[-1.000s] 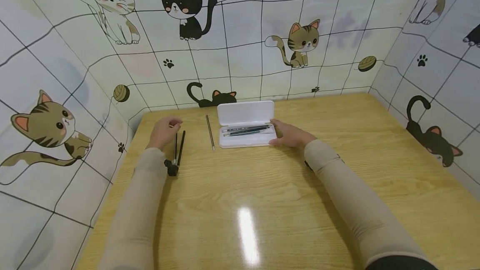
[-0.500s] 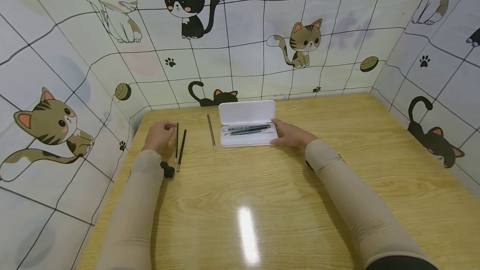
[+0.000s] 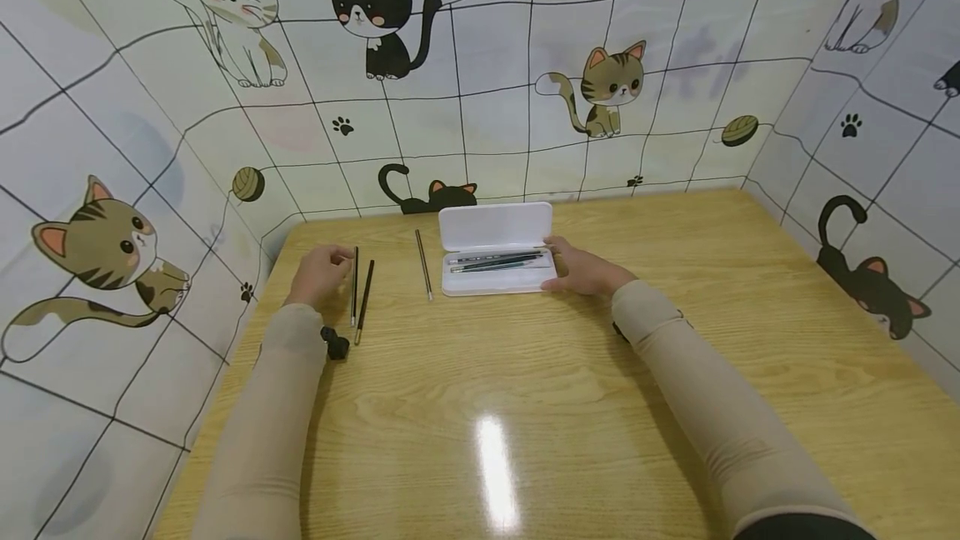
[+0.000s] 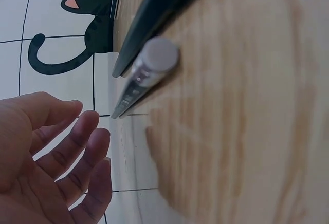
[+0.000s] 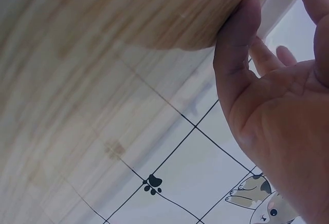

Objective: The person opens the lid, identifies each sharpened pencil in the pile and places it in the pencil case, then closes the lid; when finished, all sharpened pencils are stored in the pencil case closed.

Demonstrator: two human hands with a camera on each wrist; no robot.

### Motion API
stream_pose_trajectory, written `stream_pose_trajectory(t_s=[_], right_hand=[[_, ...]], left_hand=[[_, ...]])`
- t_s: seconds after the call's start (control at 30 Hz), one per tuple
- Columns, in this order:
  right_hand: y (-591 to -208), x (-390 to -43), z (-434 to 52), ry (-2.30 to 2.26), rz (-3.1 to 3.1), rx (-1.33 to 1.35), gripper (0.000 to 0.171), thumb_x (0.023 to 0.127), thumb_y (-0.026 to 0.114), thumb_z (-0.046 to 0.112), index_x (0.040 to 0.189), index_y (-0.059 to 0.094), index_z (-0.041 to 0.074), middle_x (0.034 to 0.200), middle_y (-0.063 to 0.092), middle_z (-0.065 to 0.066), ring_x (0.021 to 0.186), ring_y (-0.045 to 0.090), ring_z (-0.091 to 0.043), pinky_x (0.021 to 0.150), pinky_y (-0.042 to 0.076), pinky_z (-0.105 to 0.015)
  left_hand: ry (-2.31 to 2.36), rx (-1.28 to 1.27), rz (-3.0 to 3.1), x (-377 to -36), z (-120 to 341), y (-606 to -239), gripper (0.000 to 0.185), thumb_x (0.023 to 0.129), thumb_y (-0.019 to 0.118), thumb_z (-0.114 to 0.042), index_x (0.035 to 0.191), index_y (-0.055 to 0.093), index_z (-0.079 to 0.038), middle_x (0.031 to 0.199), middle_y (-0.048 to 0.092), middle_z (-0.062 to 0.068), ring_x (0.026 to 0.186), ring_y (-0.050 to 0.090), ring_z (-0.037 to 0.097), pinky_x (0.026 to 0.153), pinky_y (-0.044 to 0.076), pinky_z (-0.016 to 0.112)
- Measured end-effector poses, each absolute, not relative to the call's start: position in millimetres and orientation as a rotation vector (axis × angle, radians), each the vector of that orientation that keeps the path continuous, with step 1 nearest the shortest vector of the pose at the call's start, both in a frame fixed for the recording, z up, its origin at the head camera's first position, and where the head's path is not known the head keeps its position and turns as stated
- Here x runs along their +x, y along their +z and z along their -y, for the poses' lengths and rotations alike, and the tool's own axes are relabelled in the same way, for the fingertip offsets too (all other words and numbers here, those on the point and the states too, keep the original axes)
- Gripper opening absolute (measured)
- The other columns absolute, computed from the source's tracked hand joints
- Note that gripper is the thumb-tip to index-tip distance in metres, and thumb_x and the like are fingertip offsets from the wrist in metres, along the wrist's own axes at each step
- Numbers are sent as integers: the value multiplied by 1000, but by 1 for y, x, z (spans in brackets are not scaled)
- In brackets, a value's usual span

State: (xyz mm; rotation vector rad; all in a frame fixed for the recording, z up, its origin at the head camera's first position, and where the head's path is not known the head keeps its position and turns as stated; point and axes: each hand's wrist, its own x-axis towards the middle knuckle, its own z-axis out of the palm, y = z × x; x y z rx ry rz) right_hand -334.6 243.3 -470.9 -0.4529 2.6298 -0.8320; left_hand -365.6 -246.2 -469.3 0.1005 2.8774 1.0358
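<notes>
Resting on the wooden table (image 3: 570, 407), the white pencil case (image 3: 495, 261) is lying open near the far edge, its lid (image 3: 495, 226) folded back toward the cat-patterned wall (image 3: 480, 90). Inside its tray several dark pens (image 3: 495, 261) are lying lengthwise, side by side. The right hand (image 3: 585, 267) is sitting at the case's right end, fingers loosely extended and touching its rim; the right wrist view is showing the hand (image 5: 277, 106) with fingers relaxed and spread, one fingertip against the case's pale edge, gripping nothing that I can make out, though that view is too close to be sure of the contact.

Left of the case, a thin brown stick (image 3: 423, 263) is lying alone on the table. Further left of the case, two more slim pens are lying almost parallel: a silver-tipped pen (image 3: 355, 286) and a dark pen (image 3: 364, 302), close together. The left hand (image 3: 321, 273) is resting just beside the silver-tipped pen, on the side away from the case. In the left wrist view the hand (image 4: 56, 162) is open, fingers gently curved and apart from the two pens (image 4: 146, 72), holding nothing. A small black object (image 3: 335, 344) is lying nearer the person, beside the left sleeve (image 3: 277, 415).
</notes>
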Motion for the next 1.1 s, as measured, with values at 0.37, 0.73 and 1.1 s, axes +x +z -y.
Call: stream_pose_trajectory(t_s=[0.37, 0.73, 1.1], right_hand=[[-472, -336, -241, -872, -2625, -419, 117, 94, 75, 33, 156, -19, 1, 160, 29, -25, 146, 30, -43, 119, 22, -56], [-472, -337, -243, -848, -2617, -415, 115, 97, 71, 34, 156, -21, 1, 162, 27, -22, 149, 25, -42, 120, 18, -57], [-473, -336, -242, -838, -2615, -408, 114, 97, 71, 36, 157, -21, 4, 163, 26, -20, 150, 24, -41, 120, 18, -57]], left_hand=[[1003, 139, -2883, -361, 244, -470, 37, 108, 46, -23, 137, 60, -7, 133, 61, 21, 114, 60, 39, 92, 49, 56], [1024, 518, -2796, -368, 190, -441, 45, 107, 53, -22, 148, 48, -5, 139, 55, 20, 126, 52, 38, 99, 47, 56], [1083, 666, -2722, -382, 138, -436, 53, 105, 54, -19, 154, 39, -5, 140, 55, 18, 126, 53, 34, 102, 45, 52]])
